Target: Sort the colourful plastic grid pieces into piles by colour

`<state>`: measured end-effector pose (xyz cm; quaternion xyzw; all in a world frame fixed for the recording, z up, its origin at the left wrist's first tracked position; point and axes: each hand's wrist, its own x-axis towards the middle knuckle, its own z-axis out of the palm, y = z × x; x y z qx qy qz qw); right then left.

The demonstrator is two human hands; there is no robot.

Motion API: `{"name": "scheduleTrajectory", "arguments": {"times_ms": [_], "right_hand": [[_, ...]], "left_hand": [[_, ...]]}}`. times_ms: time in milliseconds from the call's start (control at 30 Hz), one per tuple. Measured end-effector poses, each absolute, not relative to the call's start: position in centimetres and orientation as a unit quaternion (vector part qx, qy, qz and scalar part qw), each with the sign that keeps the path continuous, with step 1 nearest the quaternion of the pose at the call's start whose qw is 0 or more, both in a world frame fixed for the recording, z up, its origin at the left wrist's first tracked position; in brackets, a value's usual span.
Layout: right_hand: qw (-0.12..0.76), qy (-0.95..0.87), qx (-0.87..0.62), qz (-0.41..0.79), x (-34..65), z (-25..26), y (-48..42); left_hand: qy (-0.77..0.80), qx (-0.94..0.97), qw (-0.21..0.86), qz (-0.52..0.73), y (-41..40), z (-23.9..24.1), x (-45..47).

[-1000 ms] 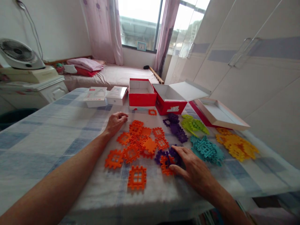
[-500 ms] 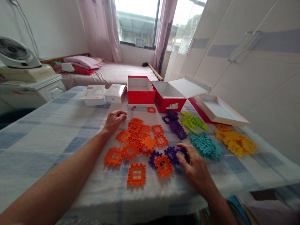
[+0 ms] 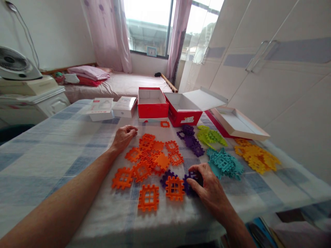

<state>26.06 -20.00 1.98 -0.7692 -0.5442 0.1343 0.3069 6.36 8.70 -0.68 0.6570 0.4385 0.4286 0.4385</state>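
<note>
My right hand (image 3: 207,182) has its thumb and fingers closed around a purple interlocking plastic square (image 3: 188,182), which is partly hidden by the fingers. Just left of it lies an orange window square (image 3: 175,188), overlapping another purple square (image 3: 167,177). My left hand (image 3: 125,136) rests on the table with curled fingers and no visible object in them. Beside it spreads a loose pile of orange squares (image 3: 162,161). A separate orange window square (image 3: 148,198) lies nearest the front edge. Farther back is a group of purple squares (image 3: 191,141).
Teal pieces (image 3: 224,163), lime green pieces (image 3: 210,136) and yellow pieces (image 3: 257,156) lie in piles to the right. At the back stand two red boxes (image 3: 153,109) (image 3: 183,117), a shallow box lid (image 3: 238,124) and white boxes (image 3: 100,109). One orange piece (image 3: 164,124) sits before them.
My right hand has shifted left and closed further over the purple square, which now sits nearer the front edge. The view has tilted slightly; my left hand stays put.
</note>
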Motion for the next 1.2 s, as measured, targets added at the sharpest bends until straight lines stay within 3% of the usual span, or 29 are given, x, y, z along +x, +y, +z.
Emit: {"name": "scheduleTrajectory", "arguments": {"times_ms": [233,467,733,867,1100,1200], "right_hand": [[0.307,-0.561,-0.763,0.095,26.7,1.4,-21.5],[0.210,-0.630,-0.744,0.077,26.8,1.1,-23.0],[0.235,-0.642,-0.730,0.003,28.2,2.4,-22.6],[0.217,-0.634,-0.739,-0.067,29.2,5.0,-19.2],[0.104,-0.656,-0.739,-0.118,31.1,7.1,-9.7],[0.127,-0.664,-0.730,-0.102,33.8,7.8,-9.0]], "left_hand": [[0.446,0.651,0.443,0.426,8.6,-0.6,6.4],[0.451,0.668,0.419,0.418,8.6,-0.6,6.3],[0.455,0.669,0.420,0.411,8.6,-0.4,6.1],[0.452,0.680,0.416,0.400,8.7,-0.4,6.1],[0.473,0.681,0.408,0.382,8.1,0.5,5.9],[0.476,0.685,0.401,0.378,8.3,0.3,5.9]]}}
